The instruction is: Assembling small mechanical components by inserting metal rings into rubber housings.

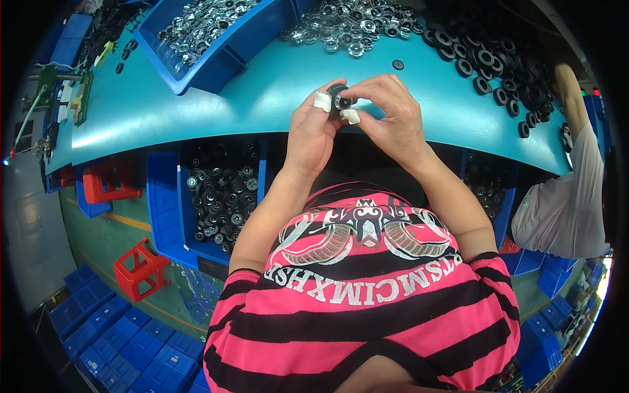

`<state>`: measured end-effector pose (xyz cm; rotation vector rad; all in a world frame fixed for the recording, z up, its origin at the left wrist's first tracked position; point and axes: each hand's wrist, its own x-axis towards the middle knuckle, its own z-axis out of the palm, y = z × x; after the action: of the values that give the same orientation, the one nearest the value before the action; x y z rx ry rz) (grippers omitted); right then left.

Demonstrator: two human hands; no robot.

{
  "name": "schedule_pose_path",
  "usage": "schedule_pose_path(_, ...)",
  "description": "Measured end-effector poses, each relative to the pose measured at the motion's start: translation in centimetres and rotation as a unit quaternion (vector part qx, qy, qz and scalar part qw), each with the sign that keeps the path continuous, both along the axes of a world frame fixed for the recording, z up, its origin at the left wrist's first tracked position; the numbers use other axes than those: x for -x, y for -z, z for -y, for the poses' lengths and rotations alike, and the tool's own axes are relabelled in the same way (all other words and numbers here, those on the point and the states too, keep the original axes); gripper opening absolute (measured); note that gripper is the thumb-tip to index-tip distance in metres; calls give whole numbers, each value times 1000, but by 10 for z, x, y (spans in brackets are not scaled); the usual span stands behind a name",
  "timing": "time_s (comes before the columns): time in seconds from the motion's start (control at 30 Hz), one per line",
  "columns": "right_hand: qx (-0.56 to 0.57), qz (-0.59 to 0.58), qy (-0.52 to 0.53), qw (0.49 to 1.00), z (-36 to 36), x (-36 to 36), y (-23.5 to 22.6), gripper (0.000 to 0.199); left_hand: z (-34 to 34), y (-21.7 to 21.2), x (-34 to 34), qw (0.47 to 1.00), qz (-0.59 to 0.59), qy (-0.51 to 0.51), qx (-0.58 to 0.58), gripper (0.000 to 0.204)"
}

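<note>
Over the near edge of the teal table, both my hands meet around a small black wheel with a shiny hub [341, 101]. My left hand [310, 130] is closed on its black rim from the left side. From the right, my right hand [397, 119] pinches at the hub with bent fingers and thumb. White tape wraps a digit on each hand. Part of the wheel is hidden behind the fingers. A small black disc [398, 65] lies on the table just beyond my right hand.
Clear round hubs fill a blue bin [216, 73] and heap behind it [354, 36]. Black rings [488, 62] pile at the right, near another person's arm [572, 98]. Below the table edge, a blue crate [187, 216] holds assembled wheels. Red stools [141, 268] stand at left.
</note>
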<state>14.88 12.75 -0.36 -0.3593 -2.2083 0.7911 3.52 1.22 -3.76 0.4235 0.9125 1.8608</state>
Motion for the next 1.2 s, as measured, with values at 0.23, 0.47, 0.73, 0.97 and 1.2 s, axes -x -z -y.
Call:
schedule_pose_path(0.23,135,2,-37,990,2,1,-2,33,-1,-1,0,992,-122,-19,37,36)
schedule_pose_path(0.47,463,45,-151,872,-7,-1,19,40,3,0,9,997,-62,-29,18,30)
schedule_pose_path(0.73,310,17,-78,947,14,5,1,31,-2,-11,8,984,-157,-73,49,19)
schedule_pose_path(0.97,231,39,-57,971,12,8,5,29,-4,-8,9,974,-193,-87,80,18)
schedule_pose_path(1.2,315,47,-69,945,-5,9,23,29,-6,-10,16,981,-157,-35,109,24)
